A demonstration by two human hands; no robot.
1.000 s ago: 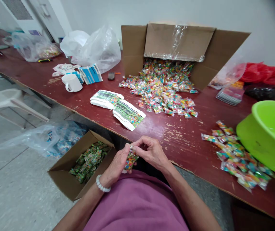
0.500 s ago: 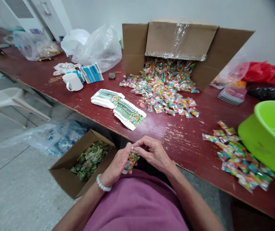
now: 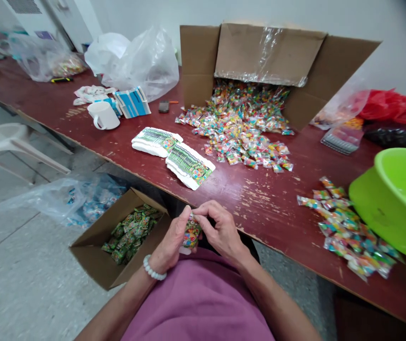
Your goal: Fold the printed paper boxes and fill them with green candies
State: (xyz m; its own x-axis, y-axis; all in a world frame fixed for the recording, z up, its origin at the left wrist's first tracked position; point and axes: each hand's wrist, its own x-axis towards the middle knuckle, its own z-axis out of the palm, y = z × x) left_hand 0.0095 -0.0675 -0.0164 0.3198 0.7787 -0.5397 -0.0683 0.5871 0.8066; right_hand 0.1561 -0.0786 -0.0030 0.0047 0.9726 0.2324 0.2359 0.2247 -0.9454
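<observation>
My left hand (image 3: 175, 238) is closed around a small printed packet (image 3: 190, 234) with a colourful pattern, held low in front of my body. At the packet's upper edge, the thumb and fingers of my right hand (image 3: 218, 228) are pinched together on it. Beyond my hands, two fanned stacks of flat green-and-white packets (image 3: 188, 166) lie on the red table (image 3: 256, 203). Below on the left, an open cardboard box (image 3: 94, 258) holds many green packets (image 3: 133, 233).
A large carton (image 3: 270, 52) on its side spills wrapped candies (image 3: 240, 125). More candies (image 3: 355, 237) lie beside a green basin (image 3: 391, 203). A white mug (image 3: 105, 116) and plastic bags (image 3: 149, 64) stand at the back left. A white stool (image 3: 7, 137) is on the floor.
Both hands keep hold of the packet, the right fingers still at its top edge. The view has shifted slightly, and the hands appear a little further left.
</observation>
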